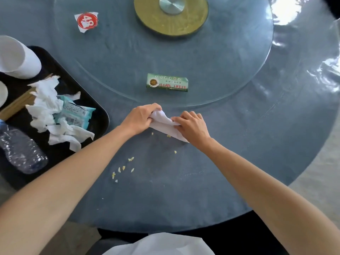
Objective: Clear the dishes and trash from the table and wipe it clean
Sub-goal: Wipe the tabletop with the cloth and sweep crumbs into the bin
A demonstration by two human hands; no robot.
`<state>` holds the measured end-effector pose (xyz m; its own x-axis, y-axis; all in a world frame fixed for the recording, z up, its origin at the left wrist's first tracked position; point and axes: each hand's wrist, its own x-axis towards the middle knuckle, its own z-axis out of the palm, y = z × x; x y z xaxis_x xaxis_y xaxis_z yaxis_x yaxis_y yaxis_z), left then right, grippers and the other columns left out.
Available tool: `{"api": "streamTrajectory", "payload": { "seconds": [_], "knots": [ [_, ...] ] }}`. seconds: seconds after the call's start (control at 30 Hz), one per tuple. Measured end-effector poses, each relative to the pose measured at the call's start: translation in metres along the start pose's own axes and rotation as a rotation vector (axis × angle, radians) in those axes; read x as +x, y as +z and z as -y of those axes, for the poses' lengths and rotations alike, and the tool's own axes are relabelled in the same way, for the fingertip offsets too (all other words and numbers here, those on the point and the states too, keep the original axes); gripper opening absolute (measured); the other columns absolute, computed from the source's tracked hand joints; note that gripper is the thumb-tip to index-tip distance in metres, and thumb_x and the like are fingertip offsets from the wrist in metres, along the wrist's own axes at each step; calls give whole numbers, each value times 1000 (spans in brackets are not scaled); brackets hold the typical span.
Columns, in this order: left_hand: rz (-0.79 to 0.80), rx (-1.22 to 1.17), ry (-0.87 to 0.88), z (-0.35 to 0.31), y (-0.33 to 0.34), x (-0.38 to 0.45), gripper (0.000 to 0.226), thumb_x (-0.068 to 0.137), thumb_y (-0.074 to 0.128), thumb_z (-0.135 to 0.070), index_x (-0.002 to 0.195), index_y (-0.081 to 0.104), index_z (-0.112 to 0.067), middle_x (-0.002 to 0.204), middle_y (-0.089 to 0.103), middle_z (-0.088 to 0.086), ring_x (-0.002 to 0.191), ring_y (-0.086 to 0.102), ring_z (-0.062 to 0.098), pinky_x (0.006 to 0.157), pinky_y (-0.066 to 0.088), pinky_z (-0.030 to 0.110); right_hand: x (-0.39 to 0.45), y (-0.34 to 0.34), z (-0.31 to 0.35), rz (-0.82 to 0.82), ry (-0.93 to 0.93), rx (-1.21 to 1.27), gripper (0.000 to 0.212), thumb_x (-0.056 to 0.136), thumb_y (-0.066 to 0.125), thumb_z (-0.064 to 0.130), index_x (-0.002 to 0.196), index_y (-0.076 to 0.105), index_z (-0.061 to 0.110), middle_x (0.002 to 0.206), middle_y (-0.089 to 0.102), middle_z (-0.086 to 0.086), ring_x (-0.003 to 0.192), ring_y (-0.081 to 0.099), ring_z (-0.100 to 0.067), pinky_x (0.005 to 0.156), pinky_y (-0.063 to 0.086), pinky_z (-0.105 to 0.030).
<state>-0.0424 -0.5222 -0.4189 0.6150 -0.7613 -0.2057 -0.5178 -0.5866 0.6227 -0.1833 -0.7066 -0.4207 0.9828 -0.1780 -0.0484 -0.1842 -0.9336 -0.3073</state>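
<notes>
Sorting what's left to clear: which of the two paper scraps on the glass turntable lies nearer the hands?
The green printed wrapper, near the glass turntable's front edge, just beyond both hands. The red-and-white scrap lies far back left.

1. Table (pixel 184 190): blue cloth under a glossy clear film.
2. Turntable (pixel 239 74): smooth clear glass; hub (pixel 172 5) brushed metal.
3. Cloth (pixel 165 124): soft, white, matt.
4. Tray (pixel 95 115): black plastic, faint sheen.
5. Tissues (pixel 46 105): crumpled white paper.
6. Bottle (pixel 22 150): crinkled clear plastic.
</notes>
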Motion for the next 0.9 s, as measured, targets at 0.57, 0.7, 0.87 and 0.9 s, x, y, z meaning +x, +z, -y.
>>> {"api": "streamTrajectory", "payload": {
  "seconds": [0.57, 0.7, 0.87, 0.9],
  "knots": [
    [64, 85, -66, 37, 8, -152, 39, 77, 60, 3, 107, 66, -20, 80, 62, -5, 78, 63, 30, 66, 48, 37, -109, 44, 96, 59, -117, 106, 50, 66, 84, -6, 109, 81, 19, 88, 67, -11, 69, 61, -35, 61, 51, -42],
    [-67, 117, -30, 28, -6, -144, 42, 76, 62, 3, 112, 67, -19, 94, 73, 5, 86, 66, 33, 72, 53, 43, -93, 27, 95, 13, -78, 132, 40, 82, 72, -5, 114, 79, 18, 94, 66, -14, 80, 61, -38, 72, 52, -48],
    [-149, 136, -96, 28, -19, -117, 38, 79, 63, 0, 112, 67, -16, 83, 67, 8, 82, 65, 39, 70, 49, 38, -46, 21, 90, 73, -41, 52, 38, 99, 57, 9, 128, 73, 29, 112, 62, -8, 102, 56, -34, 89, 44, -43],
    [-143, 135, -117, 31, -18, -119, 37, 79, 61, 0, 111, 66, -16, 79, 62, 5, 81, 64, 40, 68, 48, 37, -41, 25, 93, 96, -50, 41, 38, 100, 56, 11, 129, 72, 30, 114, 62, -7, 104, 56, -33, 91, 43, -43]
  ]
}}
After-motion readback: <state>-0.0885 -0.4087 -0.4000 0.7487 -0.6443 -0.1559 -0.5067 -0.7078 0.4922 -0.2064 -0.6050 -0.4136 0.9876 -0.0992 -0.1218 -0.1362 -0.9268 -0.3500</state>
